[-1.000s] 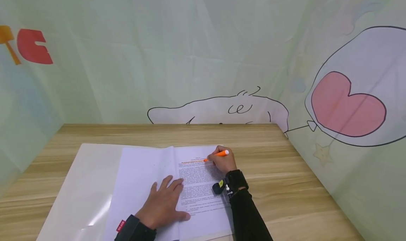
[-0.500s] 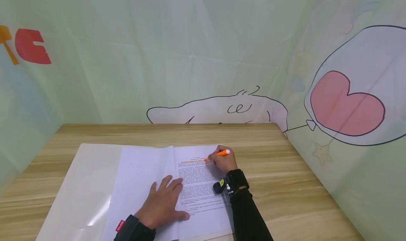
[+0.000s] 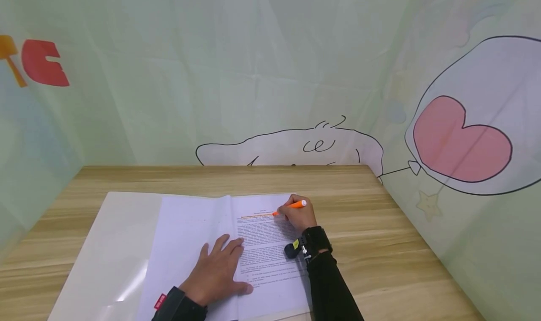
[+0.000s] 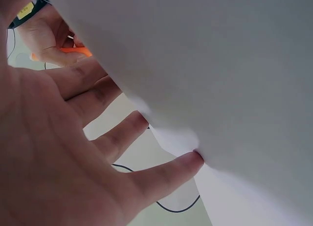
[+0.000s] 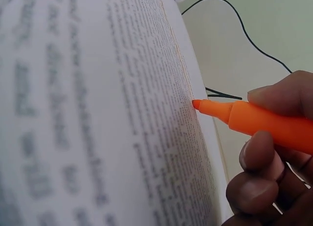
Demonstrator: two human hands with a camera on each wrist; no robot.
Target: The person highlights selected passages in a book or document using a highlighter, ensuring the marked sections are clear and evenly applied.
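Note:
An orange highlighter point(image 3: 297, 204) is pinched between the thumb and fingers of my right hand point(image 3: 301, 215). Its tip meets the printed page point(image 5: 161, 108) near the top lines of text, at the end of an orange streak point(image 3: 257, 215). Spread across the fold of the open document point(image 3: 190, 222), my left hand point(image 3: 217, 271) rests with its fingers extended. In the left wrist view the fingertips of that hand point(image 4: 112, 133) touch the white paper point(image 4: 195, 64). Part of the text lies hidden under the right hand.
A glossy pale cover point(image 3: 114, 246) lies flat on the left of the document. The wooden table point(image 3: 380, 236) runs back to a printed cloth wall point(image 3: 253, 77). Another cloth panel with a balloon drawing point(image 3: 486, 110) stands at the right.
Between one second and half a second ago, the right hand and highlighter shifted very slightly right along the line. The left hand stays in place on the paper.

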